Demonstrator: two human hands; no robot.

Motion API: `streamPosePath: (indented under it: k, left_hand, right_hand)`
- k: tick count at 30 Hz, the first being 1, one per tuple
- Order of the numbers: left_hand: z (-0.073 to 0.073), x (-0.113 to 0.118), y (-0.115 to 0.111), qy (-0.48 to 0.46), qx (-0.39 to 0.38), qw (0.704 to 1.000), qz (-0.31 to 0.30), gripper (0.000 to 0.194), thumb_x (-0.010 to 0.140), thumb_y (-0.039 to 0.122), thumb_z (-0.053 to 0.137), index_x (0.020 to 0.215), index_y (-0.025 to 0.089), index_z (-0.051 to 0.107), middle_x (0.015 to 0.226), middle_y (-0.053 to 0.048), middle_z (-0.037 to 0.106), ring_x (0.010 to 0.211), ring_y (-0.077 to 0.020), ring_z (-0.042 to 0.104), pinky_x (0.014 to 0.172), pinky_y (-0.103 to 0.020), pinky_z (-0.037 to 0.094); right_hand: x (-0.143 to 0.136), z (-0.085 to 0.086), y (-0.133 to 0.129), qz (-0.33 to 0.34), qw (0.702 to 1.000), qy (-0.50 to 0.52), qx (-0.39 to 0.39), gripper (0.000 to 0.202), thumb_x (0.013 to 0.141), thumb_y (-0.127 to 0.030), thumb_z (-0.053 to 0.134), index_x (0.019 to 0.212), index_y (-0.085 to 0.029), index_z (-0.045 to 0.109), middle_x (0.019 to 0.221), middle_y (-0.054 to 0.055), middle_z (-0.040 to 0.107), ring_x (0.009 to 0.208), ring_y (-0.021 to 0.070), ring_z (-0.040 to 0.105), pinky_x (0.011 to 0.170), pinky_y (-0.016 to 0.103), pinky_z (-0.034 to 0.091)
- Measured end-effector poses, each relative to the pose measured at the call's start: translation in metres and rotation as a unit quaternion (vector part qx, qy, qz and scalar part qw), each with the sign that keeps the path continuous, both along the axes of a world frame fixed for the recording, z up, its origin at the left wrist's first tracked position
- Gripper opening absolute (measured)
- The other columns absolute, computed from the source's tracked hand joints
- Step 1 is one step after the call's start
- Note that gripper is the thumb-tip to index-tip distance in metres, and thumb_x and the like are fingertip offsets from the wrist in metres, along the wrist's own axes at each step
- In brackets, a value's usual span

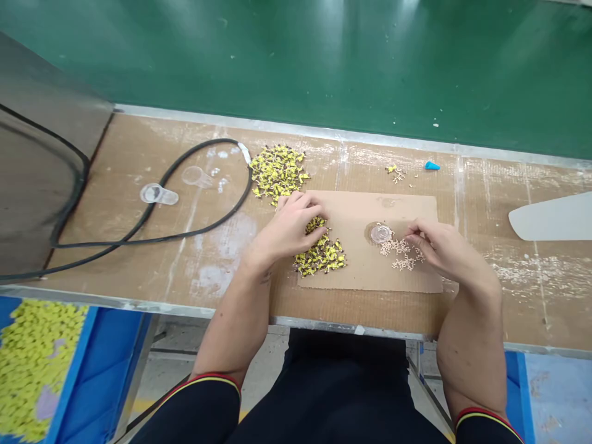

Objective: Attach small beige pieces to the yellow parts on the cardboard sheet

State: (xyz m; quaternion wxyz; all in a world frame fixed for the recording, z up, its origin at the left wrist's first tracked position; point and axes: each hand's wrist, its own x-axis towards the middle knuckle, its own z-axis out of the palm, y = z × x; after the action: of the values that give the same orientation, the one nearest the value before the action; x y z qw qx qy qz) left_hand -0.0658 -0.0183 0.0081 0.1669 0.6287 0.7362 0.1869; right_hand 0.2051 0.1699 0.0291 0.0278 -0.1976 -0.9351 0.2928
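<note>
My left hand (296, 227) rests over a pile of small yellow-and-brown pieces (324, 256) at the left end of a cardboard sheet (361, 271). Its thumb and forefinger are apart, with pieces showing between them; the other fingertips are partly hidden. At the sheet's right side my right hand (437, 243) pinches with thumb and forefinger, just above small pale branched pieces (404, 262). Anything inside that pinch is too small to make out. Between the hands sits a small round clear dish (380, 233), touching the edge of the pale pieces.
A larger yellow-and-brown pile (277, 171) lies behind my left hand. Left of it are a looped black cable (185, 166) and clear plastic scoops (157, 193). A blue cone-shaped cap (432, 166) and a white blade-like object (555, 219) lie right. Below left, a blue bin (99, 364) holds yellow pieces.
</note>
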Motion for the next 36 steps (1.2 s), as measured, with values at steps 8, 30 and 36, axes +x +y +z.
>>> streamPosePath:
  k: [8, 30, 36]
  left_hand:
    - [-0.001, 0.006, 0.005, -0.050, 0.018, 0.999, 0.002, 0.014, 0.093, 0.022, 0.057, 0.083, 0.019, 0.067, 0.101, -0.007, 0.067, 0.105, -0.0265, 0.057, 0.099, -0.046, 0.038]
    - [0.003, 0.067, 0.004, -0.485, 0.189, 0.853, -0.032, 0.025, 0.097, 0.045, 0.066, 0.096, 0.021, 0.060, 0.082, 0.000, 0.056, 0.062, -0.0103, 0.045, 0.054, -0.024, 0.039]
    - [0.002, 0.072, 0.007, -0.419, 0.256, 0.871, -0.029, 0.012, 0.095, 0.027, 0.068, 0.089, 0.019, 0.062, 0.074, 0.003, 0.062, 0.055, -0.0077, 0.045, 0.051, -0.022, 0.036]
  right_hand:
    - [0.001, 0.001, 0.000, -0.012, 1.000, -0.002, -0.001, 0.016, 0.094, -0.021, 0.052, 0.079, -0.025, 0.053, 0.066, 0.001, 0.066, 0.057, 0.0186, 0.061, 0.055, 0.031, 0.041]
    - [-0.028, 0.008, -0.049, 0.008, 0.933, 0.297, -0.205, 0.010, 0.087, -0.015, 0.077, 0.088, -0.025, 0.076, 0.079, 0.002, 0.079, 0.073, 0.0197, 0.076, 0.067, 0.034, 0.064]
    - [-0.032, 0.004, -0.052, 0.016, 0.939, 0.301, -0.165, 0.021, 0.089, -0.010, 0.073, 0.097, -0.028, 0.082, 0.093, 0.004, 0.083, 0.081, 0.0192, 0.078, 0.070, 0.032, 0.065]
